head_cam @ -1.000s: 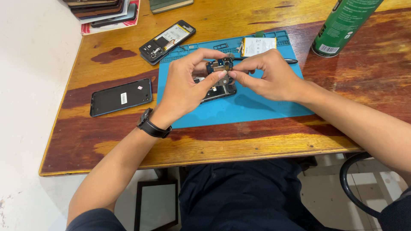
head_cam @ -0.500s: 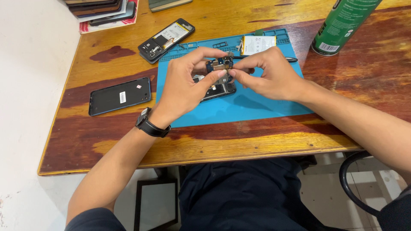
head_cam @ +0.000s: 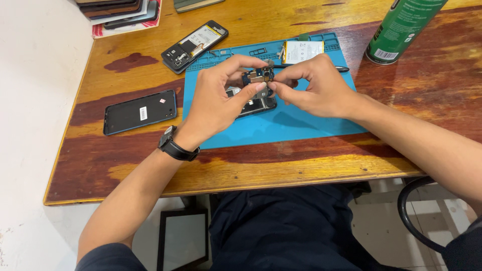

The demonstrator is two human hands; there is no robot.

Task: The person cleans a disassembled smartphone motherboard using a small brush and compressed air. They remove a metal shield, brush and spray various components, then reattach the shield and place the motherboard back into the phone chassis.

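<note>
The table (head_cam: 301, 165) is wood with a thick glossy varnish, streaky yellow and dark red, and you can see light bouncing off it. On top sits a blue mat (head_cam: 301, 125) that looks like matt rubber or silicone, smooth in the middle with moulded little trays along the back edge. The black phone cover (head_cam: 139, 112) is shiny plastic, pretty smooth. The green spray can (head_cam: 401, 27) looks like metal with a slightly glossy finish. The wristwatch (head_cam: 175, 145) has a matt black strap, rubbery looking. The small circuit board (head_cam: 257, 76) shows bare metal bits.
</note>
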